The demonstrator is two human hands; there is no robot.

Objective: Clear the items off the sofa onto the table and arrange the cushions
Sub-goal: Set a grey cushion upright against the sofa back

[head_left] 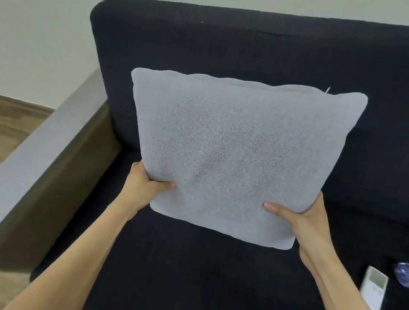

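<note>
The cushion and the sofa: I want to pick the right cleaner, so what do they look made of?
The cushion, held by the left hand and right hand, looks like soft pale grey fleece or terry: a matt, nubby, speckled surface, dented under the thumbs. The sofa seems a dark navy woven or plush fabric, matt with no leather-like shine.

one grey cushion, one sofa, one remote, two hands

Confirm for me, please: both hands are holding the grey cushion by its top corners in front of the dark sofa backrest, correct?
Not quite. The head view shows the left hand and right hand holding the grey cushion by its bottom corners, in front of the dark sofa backrest.
</note>
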